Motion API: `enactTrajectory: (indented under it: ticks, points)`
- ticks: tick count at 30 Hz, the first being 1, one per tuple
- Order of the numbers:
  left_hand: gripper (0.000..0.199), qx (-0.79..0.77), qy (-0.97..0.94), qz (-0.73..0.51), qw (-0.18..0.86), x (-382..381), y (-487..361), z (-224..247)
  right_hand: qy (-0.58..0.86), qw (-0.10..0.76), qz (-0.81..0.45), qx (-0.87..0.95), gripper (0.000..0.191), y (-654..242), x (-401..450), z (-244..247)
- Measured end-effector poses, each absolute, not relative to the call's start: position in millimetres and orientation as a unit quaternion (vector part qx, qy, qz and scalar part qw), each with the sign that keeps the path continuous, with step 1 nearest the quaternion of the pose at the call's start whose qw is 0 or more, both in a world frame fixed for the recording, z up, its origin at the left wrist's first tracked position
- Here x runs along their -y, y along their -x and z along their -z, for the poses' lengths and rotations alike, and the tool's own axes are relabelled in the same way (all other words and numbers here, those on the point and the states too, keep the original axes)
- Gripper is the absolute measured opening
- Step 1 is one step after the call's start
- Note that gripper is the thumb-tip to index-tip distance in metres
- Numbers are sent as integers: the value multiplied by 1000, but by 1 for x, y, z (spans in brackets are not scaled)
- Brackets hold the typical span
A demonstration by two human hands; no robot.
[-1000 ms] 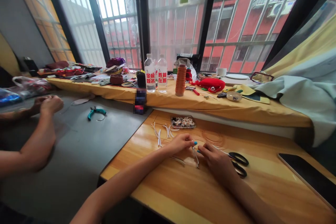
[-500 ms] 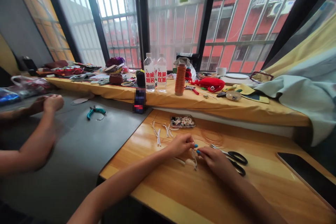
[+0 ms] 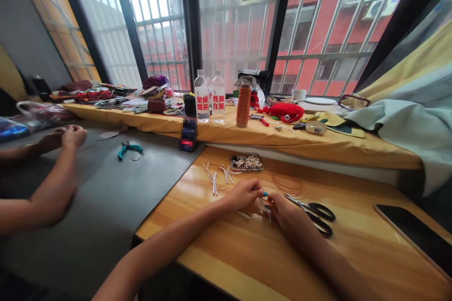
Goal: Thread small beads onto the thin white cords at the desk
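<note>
Over the wooden table, my left hand [image 3: 246,194] is closed in a pinch on a small white piece [image 3: 262,202] of cord or strip. My right hand [image 3: 282,209] is beside it, its fingers pressed together near the same piece; what they pinch is too small to make out. Black-handled scissors [image 3: 312,214] lie just right of my right hand. Behind my hands are a coil of thin orange cord [image 3: 287,184], a clear tray of small beads [image 3: 246,162] and several white strips [image 3: 214,183].
A phone [image 3: 416,235] lies at the right. On the grey table, teal pliers [image 3: 130,149] rest near another person's hands [image 3: 72,137]. The cloth-covered ledge [image 3: 219,138] holds two bottles [image 3: 218,99], an orange thread spool [image 3: 243,107] and a red item [image 3: 287,112].
My right hand has shifted slightly up and left, with its fingers closer to my left hand. The white piece between them is now less visible. My left hand has barely moved.
</note>
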State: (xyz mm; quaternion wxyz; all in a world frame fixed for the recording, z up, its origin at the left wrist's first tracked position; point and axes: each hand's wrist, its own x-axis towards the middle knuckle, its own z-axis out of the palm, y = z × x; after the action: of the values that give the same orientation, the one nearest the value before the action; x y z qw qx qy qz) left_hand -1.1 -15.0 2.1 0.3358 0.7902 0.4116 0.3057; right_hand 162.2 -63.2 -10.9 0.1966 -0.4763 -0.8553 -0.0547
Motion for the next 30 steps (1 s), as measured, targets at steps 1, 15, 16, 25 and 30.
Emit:
enactTrajectory:
  ticks: [1,15,16,25,30]
  points:
    - [16,-412,-788,-306,339,14,1,-1,450,198,92,866,20,-164,62,11]
    - [17,-408,-780,-329,343,11,2,3,379,170,291,862,29,-164,59,6]
    - [17,-408,-782,-328,338,12,2,2,377,170,286,864,28,-164,59,5]
    - [13,-392,-815,-314,290,15,2,2,383,143,192,892,22,-165,62,-7]
    - [13,-392,-830,-293,268,16,2,2,415,115,145,891,16,-166,61,-8]
